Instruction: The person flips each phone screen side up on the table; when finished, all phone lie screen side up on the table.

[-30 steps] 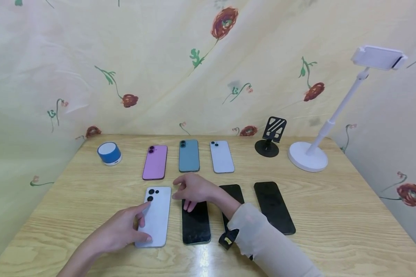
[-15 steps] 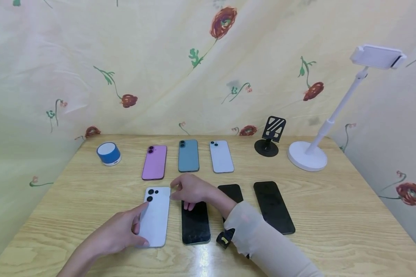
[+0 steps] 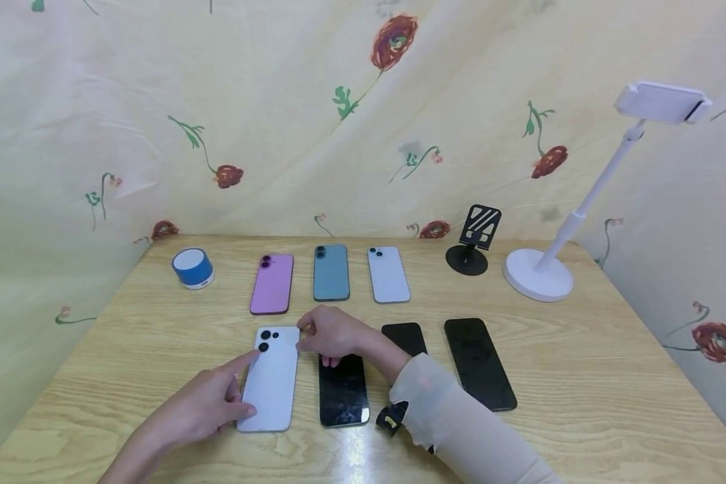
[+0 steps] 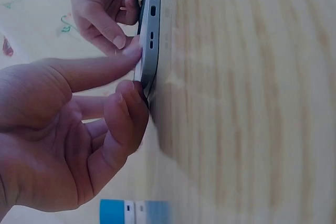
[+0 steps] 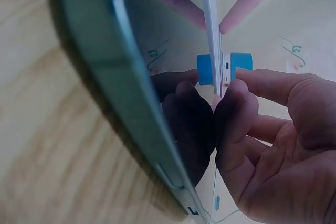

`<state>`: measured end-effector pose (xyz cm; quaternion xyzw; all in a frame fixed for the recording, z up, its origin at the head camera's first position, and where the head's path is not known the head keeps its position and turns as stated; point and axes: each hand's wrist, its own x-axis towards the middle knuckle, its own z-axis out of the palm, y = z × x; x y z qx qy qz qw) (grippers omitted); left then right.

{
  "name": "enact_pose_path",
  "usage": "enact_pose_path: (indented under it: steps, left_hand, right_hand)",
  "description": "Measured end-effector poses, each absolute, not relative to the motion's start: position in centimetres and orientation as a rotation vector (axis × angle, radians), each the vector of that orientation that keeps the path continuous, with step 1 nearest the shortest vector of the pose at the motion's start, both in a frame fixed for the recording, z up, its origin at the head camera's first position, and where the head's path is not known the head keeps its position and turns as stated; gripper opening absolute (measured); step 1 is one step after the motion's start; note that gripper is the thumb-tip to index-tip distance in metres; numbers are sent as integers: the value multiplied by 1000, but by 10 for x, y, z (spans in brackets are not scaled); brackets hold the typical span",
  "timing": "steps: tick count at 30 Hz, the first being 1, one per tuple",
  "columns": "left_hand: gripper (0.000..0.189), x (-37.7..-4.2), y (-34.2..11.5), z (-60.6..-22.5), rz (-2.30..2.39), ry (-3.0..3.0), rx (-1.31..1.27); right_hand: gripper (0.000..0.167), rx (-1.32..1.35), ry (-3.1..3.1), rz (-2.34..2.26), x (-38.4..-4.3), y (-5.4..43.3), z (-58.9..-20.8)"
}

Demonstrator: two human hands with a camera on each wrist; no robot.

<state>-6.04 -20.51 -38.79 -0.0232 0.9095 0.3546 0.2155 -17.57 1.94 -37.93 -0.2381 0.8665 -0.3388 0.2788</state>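
Note:
A white smartphone (image 3: 271, 386) lies back up, camera end away from me, in the near row. My left hand (image 3: 202, 407) holds its left side, index finger stretched to the camera lenses and thumb near the lower corner. In the left wrist view, the thumb lies over the phone's back while other fingertips curl at its edge. My right hand (image 3: 333, 333) reaches over a black-screened phone (image 3: 343, 396), index finger and thumb at the white phone's upper right corner. The right wrist view shows this hand (image 5: 283, 135) mirrored in a dark glossy screen.
Behind are a pink phone (image 3: 271, 286), a blue-green phone (image 3: 331, 272) and a white phone (image 3: 390, 275). Two black phones, one at the right (image 3: 479, 363), lie under or beyond the right arm. A blue speaker (image 3: 192, 267), black stand (image 3: 468, 259) and white stand (image 3: 538, 275) stand farther back.
My right hand has moved slightly left, from just beside the white smartphone onto its upper right corner. My left thumb has shifted a little left toward the phone's edge. The phone itself stays put.

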Motion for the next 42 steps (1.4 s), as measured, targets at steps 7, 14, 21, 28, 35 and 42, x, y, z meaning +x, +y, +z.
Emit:
enact_pose_path:
  steps: [7, 14, 21, 28, 35, 42]
  left_hand:
    - [81, -62, -209, -390, 1011, 2522, -32]
    - [80, -65, -209, -388, 981, 2522, -30]
    - [103, -66, -211, -387, 963, 2508, 31]
    - [128, -66, -209, -385, 912, 2499, 89]
    - [130, -65, -202, -383, 825, 2522, 54]
    - [127, -64, -200, -381, 771, 2545, 70]
  right_hand:
    - [46, -634, 2329, -903, -174, 19, -378]
    - [47, -639, 2314, -912, -172, 19, -376]
    - [47, -643, 2311, -916, -172, 18, -377]
    - [46, -637, 2317, -911, -172, 18, -377]
    - [45, -625, 2305, -942, -171, 19, -376]
    - [39, -548, 2263, -1073, -170, 20, -381]
